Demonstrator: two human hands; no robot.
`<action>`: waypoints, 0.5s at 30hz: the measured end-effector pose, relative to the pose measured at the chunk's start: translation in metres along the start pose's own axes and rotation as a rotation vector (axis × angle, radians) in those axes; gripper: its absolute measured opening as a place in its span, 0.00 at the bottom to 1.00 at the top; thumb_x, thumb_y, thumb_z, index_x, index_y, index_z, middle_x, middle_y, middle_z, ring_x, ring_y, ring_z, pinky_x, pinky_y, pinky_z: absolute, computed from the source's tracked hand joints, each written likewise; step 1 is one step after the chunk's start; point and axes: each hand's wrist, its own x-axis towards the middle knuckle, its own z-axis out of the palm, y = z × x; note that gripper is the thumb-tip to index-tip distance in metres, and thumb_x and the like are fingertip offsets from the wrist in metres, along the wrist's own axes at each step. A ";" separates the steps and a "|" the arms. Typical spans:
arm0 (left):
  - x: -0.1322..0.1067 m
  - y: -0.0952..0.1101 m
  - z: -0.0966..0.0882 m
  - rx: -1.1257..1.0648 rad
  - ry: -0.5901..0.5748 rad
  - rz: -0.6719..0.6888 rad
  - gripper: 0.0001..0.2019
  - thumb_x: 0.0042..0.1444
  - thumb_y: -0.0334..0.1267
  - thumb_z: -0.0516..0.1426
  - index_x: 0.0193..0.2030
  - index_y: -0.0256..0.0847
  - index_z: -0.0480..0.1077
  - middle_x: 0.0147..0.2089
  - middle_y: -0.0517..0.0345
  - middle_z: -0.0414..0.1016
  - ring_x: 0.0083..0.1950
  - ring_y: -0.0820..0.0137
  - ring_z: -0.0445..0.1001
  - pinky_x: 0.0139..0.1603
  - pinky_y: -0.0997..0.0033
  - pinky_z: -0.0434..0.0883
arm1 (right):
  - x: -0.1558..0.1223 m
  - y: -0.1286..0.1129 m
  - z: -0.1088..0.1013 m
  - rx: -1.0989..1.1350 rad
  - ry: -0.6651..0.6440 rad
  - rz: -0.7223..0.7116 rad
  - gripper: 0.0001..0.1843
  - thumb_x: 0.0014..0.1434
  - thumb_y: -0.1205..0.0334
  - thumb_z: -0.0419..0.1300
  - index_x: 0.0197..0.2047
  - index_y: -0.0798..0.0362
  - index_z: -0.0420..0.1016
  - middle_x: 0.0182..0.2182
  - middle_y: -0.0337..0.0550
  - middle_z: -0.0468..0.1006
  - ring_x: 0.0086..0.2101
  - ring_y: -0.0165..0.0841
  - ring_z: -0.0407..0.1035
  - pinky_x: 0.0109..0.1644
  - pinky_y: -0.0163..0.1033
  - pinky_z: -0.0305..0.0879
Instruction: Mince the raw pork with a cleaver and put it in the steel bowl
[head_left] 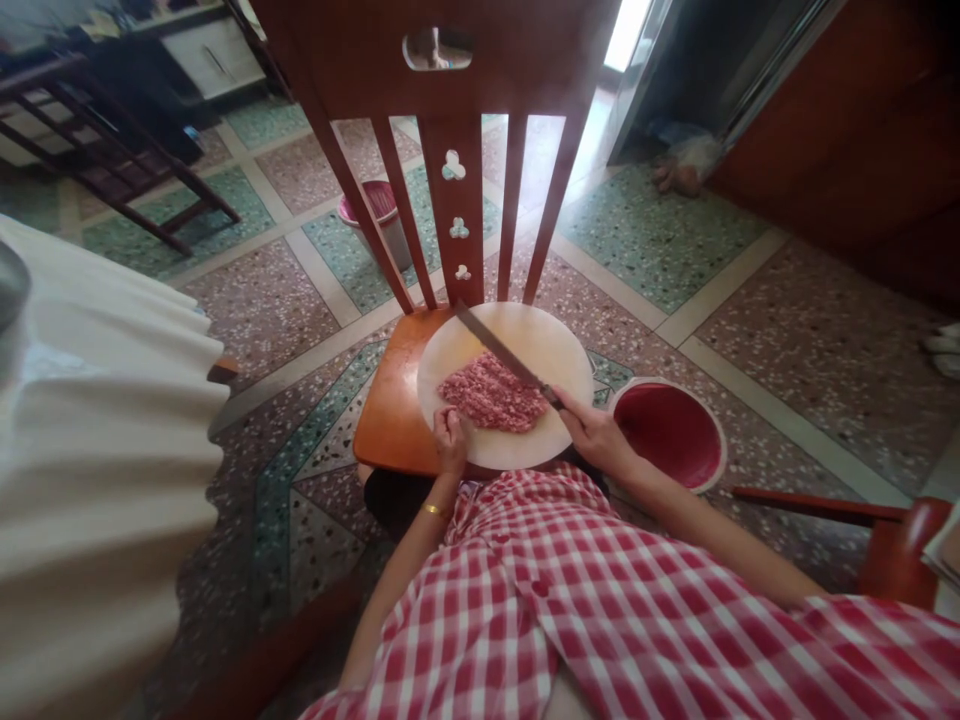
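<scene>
A round white cutting board (517, 450) rests on the wooden chair seat in front of me. On it lies a flattened heap of minced meat (491, 395). My right hand (596, 435) is closed round the handle of a kitchen knife (502, 352). The long blade points away to the left, above the far side of the meat. My left hand (450, 437) is at the board's near left edge, beside the meat. Its fingers are curled in, and what they hold, if anything, is hidden.
The chair's slatted back (465, 200) rises just beyond the board. A red-lined bucket (667, 435) stands on the floor at right, and a bin (382, 225) behind the chair. A cloth-covered table (97, 450) is at left.
</scene>
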 end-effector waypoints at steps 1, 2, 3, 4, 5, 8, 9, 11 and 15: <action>0.000 0.001 0.000 0.003 0.000 0.003 0.11 0.60 0.45 0.48 0.39 0.41 0.66 0.32 0.57 0.68 0.34 0.70 0.67 0.39 0.71 0.66 | 0.001 0.005 0.005 -0.020 -0.043 0.046 0.25 0.64 0.58 0.48 0.64 0.46 0.63 0.51 0.43 0.75 0.46 0.40 0.74 0.50 0.43 0.70; 0.000 0.001 0.000 0.008 0.000 0.005 0.11 0.60 0.45 0.48 0.39 0.41 0.66 0.32 0.57 0.67 0.34 0.70 0.67 0.39 0.70 0.66 | 0.002 0.009 0.009 -0.032 -0.084 0.091 0.24 0.64 0.58 0.49 0.62 0.46 0.65 0.50 0.43 0.77 0.45 0.40 0.74 0.49 0.44 0.70; 0.000 0.002 0.000 0.012 -0.001 0.005 0.11 0.60 0.45 0.49 0.39 0.41 0.66 0.32 0.57 0.67 0.34 0.70 0.67 0.40 0.70 0.66 | 0.002 0.012 0.010 -0.027 -0.109 0.123 0.24 0.63 0.58 0.50 0.61 0.45 0.67 0.48 0.43 0.78 0.44 0.41 0.75 0.48 0.45 0.70; 0.000 0.003 0.000 0.014 -0.004 0.002 0.12 0.60 0.45 0.49 0.39 0.41 0.66 0.32 0.57 0.67 0.35 0.70 0.67 0.40 0.71 0.66 | 0.003 0.013 0.009 -0.002 -0.110 0.136 0.23 0.63 0.58 0.50 0.60 0.45 0.68 0.47 0.43 0.79 0.44 0.41 0.75 0.48 0.44 0.71; 0.000 0.003 0.000 0.015 -0.007 -0.004 0.11 0.60 0.45 0.49 0.39 0.41 0.66 0.32 0.58 0.67 0.34 0.70 0.67 0.39 0.71 0.66 | 0.002 0.013 0.004 0.042 -0.091 0.135 0.23 0.63 0.57 0.50 0.60 0.45 0.69 0.46 0.43 0.79 0.43 0.40 0.75 0.47 0.43 0.71; 0.000 0.004 0.000 0.010 -0.007 -0.017 0.11 0.60 0.44 0.48 0.39 0.41 0.66 0.32 0.58 0.67 0.33 0.71 0.67 0.39 0.71 0.66 | -0.009 0.005 -0.016 0.245 -0.006 0.146 0.25 0.63 0.53 0.50 0.61 0.49 0.67 0.37 0.43 0.81 0.34 0.35 0.75 0.37 0.37 0.71; 0.000 0.003 0.000 0.004 -0.009 -0.018 0.11 0.60 0.44 0.48 0.39 0.41 0.66 0.32 0.58 0.67 0.33 0.71 0.66 0.39 0.72 0.66 | -0.016 0.004 -0.021 0.337 0.012 0.181 0.27 0.63 0.51 0.50 0.63 0.50 0.65 0.30 0.42 0.80 0.28 0.32 0.73 0.31 0.34 0.69; 0.000 0.002 0.001 -0.009 -0.016 -0.011 0.11 0.60 0.44 0.48 0.39 0.40 0.66 0.31 0.58 0.66 0.33 0.71 0.66 0.38 0.72 0.66 | -0.036 0.006 -0.023 0.542 0.018 0.311 0.31 0.62 0.49 0.50 0.65 0.52 0.60 0.20 0.35 0.71 0.17 0.27 0.63 0.20 0.31 0.60; 0.000 0.000 0.000 -0.002 -0.027 0.010 0.11 0.60 0.44 0.48 0.40 0.40 0.66 0.32 0.58 0.66 0.33 0.71 0.66 0.38 0.72 0.66 | -0.087 0.028 0.003 0.867 0.072 0.651 0.39 0.60 0.44 0.51 0.69 0.51 0.48 0.17 0.29 0.63 0.12 0.24 0.52 0.14 0.30 0.47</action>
